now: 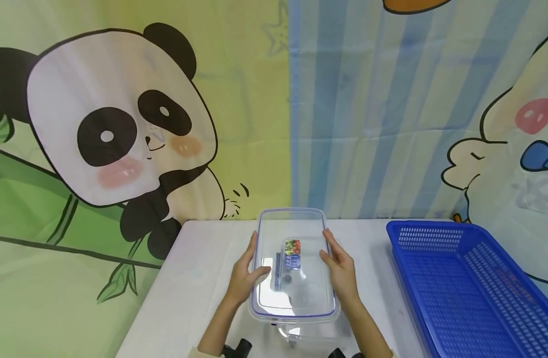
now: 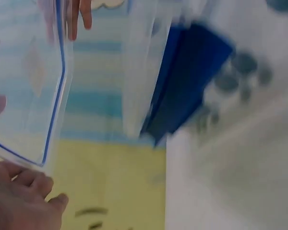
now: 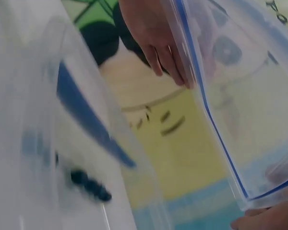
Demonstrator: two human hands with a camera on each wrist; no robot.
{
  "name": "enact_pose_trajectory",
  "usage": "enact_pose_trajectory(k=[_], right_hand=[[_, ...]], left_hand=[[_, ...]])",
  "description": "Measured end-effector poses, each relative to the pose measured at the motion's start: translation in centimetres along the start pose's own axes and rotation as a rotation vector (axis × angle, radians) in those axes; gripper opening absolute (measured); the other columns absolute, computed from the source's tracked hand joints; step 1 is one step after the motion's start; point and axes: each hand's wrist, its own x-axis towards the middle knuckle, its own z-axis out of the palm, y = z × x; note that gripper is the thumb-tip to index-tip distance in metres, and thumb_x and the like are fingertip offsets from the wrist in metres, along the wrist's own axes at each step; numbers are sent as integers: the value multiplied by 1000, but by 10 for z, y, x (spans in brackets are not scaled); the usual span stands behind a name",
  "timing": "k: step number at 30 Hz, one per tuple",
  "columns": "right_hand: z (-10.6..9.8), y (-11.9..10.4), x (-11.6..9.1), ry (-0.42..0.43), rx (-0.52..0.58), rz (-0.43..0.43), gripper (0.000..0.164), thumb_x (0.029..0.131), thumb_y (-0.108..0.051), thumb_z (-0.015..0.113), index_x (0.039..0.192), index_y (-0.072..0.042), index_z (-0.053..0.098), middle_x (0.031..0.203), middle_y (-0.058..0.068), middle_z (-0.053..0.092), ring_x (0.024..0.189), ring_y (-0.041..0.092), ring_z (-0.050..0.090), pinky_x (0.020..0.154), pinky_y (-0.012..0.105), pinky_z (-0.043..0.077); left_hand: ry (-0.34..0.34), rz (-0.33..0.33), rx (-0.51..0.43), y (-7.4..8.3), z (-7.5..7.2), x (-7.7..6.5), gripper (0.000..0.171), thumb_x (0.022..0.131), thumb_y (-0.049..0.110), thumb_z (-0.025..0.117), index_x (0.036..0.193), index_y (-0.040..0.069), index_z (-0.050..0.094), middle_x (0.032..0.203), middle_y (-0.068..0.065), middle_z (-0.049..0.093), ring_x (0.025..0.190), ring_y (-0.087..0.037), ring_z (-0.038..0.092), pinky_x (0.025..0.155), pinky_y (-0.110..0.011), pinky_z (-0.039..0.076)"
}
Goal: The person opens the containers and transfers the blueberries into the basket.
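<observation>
Both hands grip a clear plastic lid [image 1: 310, 293] with a blue seal line round its edge and a small picture label [image 1: 293, 253]. My left hand [image 1: 247, 278] holds its left edge, thumb over the top. On the opposite edge, my right hand [image 1: 343, 273] has its thumb on top too. Beneath the lid stands a clear plastic container [image 1: 316, 332], apart from the lid in both wrist views. Inside the container show a dark blue flat piece [image 2: 192, 76] and several small dark round things [image 3: 91, 186], blurred. The lid covers most of the container in the head view.
A blue plastic basket [image 1: 468, 293] with perforated walls stands on the right of the white table [image 1: 166, 318]. Behind the table hangs a printed curtain [image 1: 256, 124] with a panda and stripes.
</observation>
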Motion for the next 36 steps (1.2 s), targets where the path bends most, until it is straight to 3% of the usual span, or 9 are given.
enact_pose_trajectory(k=[4, 7, 11, 17, 25, 31, 36], right_hand=[[47, 7, 0, -6, 50, -25, 47, 91, 2, 51, 137, 0, 38, 147, 9, 29, 136, 19, 22, 111, 26, 15], [82, 18, -4, -9, 65, -23, 48, 91, 2, 51, 137, 4, 35, 147, 12, 28, 136, 23, 21, 111, 32, 15], [126, 31, -14, -11, 37, -2, 49, 91, 1, 51, 137, 4, 34, 147, 12, 28, 136, 25, 21, 110, 35, 16], [172, 60, -29, -19, -52, -19, 50, 90, 2, 52, 137, 3, 35, 147, 13, 27, 135, 30, 23, 107, 38, 20], [205, 87, -47, 31, -66, -20, 51, 87, 8, 53, 135, 5, 37, 146, 13, 29, 134, 32, 24, 107, 37, 21], [218, 119, -50, 50, -116, -101, 51, 86, 10, 54, 134, 7, 38, 145, 15, 30, 133, 34, 25, 106, 37, 22], [214, 143, -51, 66, -206, -133, 52, 83, 11, 56, 133, 9, 40, 143, 20, 33, 131, 37, 29, 105, 40, 25]], left_hand=[[-23, -107, 27, -31, -43, 1, 78, 81, 13, 64, 146, 7, 22, 148, -18, 20, 133, -41, 22, 106, -54, 22], [-50, -187, -11, -62, -73, -4, 74, 87, 21, 61, 148, 15, 20, 152, -10, 14, 137, -34, 13, 109, -51, 15], [-102, -240, -63, -93, -110, -16, 69, 92, 23, 56, 148, 14, 16, 154, -8, 6, 139, -30, 1, 111, -52, 4], [-177, -328, -28, -125, -151, -35, 73, 93, 24, 55, 149, 11, 10, 154, -10, 0, 138, -33, -6, 108, -59, -2], [-193, -499, -1, -157, -168, -47, 75, 92, 26, 56, 149, 11, 9, 154, -11, -1, 138, -35, -8, 108, -58, -3], [-185, -489, 33, -193, -171, -50, 77, 89, 26, 59, 148, 8, 13, 154, -13, 3, 138, -35, -4, 110, -54, 0], [-202, -459, 89, -209, -166, -50, 80, 87, 26, 62, 147, 6, 14, 153, -13, 6, 138, -34, 0, 111, -49, 2]])
